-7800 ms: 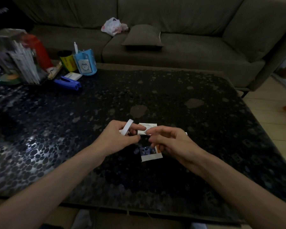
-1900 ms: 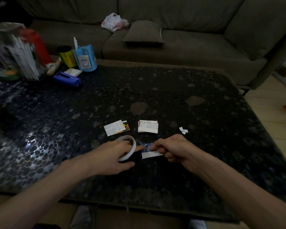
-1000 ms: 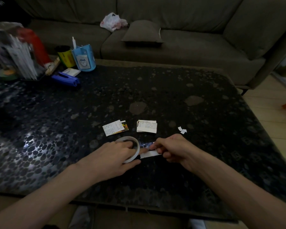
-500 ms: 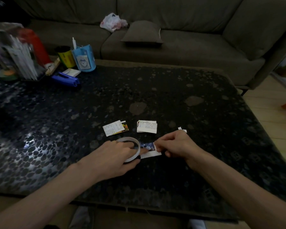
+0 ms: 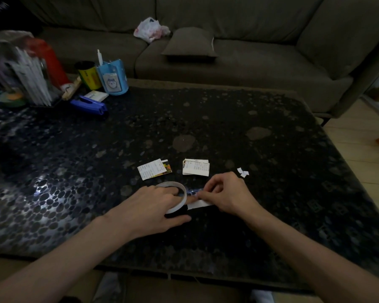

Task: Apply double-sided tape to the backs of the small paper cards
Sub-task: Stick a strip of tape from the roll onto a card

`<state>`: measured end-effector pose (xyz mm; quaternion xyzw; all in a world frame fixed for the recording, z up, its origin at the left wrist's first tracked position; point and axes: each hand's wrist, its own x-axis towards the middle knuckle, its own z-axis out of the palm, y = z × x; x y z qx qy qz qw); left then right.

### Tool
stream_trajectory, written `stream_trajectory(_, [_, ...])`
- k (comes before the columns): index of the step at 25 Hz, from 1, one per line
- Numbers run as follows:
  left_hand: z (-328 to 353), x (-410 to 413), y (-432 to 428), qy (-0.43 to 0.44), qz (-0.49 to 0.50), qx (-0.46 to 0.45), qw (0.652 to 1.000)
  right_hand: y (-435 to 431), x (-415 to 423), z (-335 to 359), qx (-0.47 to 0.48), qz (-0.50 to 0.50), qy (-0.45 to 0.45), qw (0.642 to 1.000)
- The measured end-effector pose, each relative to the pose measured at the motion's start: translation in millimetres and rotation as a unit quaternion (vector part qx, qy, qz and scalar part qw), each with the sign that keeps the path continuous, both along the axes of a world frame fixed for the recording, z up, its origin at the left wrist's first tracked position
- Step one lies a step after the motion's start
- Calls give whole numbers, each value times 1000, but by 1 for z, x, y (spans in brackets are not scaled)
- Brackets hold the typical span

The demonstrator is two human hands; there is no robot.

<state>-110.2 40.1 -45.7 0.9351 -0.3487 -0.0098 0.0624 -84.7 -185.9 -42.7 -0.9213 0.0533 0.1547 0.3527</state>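
So, left hand [image 5: 153,206] grips the white ring-shaped tape roll [image 5: 185,196], right hand [image 5: 230,195] pinches a small blue-and-white paper card [image 5: 197,204].

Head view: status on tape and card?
Left grip holds tape roll, fingers inside its ring. Right grip pinches the card on table, beside the roll. Nothing in the way; other cards lie beyond.
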Motion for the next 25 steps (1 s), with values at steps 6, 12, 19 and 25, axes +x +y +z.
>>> stream_trajectory(6, [0, 0, 1, 0, 4, 18, 1000, -4, 2, 6, 49, -21, 49, 997])
stream_trajectory(12, [2, 1, 0, 5, 4, 21, 1000, -2, 0, 6, 58, -34, 47, 997])
stream_trajectory(19, [7, 2, 9, -15, 1, 1, 1000, 1, 0, 11, 57, -42, 63, 996])
stream_trajectory(25, [9, 4, 9, 1, 3, -26, 1000, -4, 7, 13, 85, -103, -43, 990])
